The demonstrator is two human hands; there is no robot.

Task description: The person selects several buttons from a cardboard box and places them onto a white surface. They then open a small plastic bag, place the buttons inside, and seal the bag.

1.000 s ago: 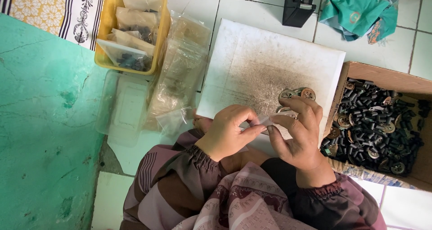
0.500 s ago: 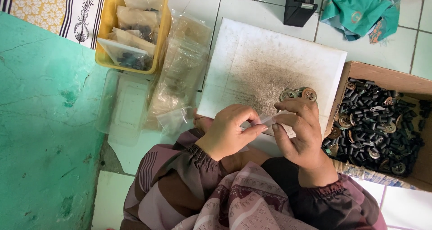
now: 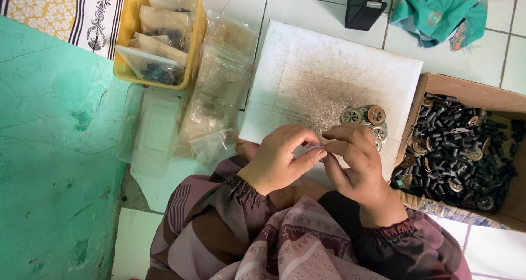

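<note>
My left hand (image 3: 280, 158) and my right hand (image 3: 355, 160) meet at their fingertips over the near edge of a white board (image 3: 307, 66). Between them they pinch a small clear plastic bag (image 3: 313, 148), mostly hidden by the fingers. A small pile of round metal wheels (image 3: 366, 118) lies on the board just beyond my right hand. Right of the board stands a cardboard box (image 3: 466, 91) filled with small black tubes and several metal wheels.
A stack of clear plastic bags (image 3: 216, 88) lies left of the board. Behind it is a yellow tub (image 3: 193, 39) of filled bags, with a clear lid (image 3: 150, 128) below it. A black tape dispenser (image 3: 364, 5) and a teal cloth (image 3: 438, 9) lie at the back. A green wall (image 3: 49, 148) is on the left.
The strip of clear bag that stretched between my hands is now drawn in, with the fingertips closer together. My right hand has shifted slightly left and down from the wheels.
</note>
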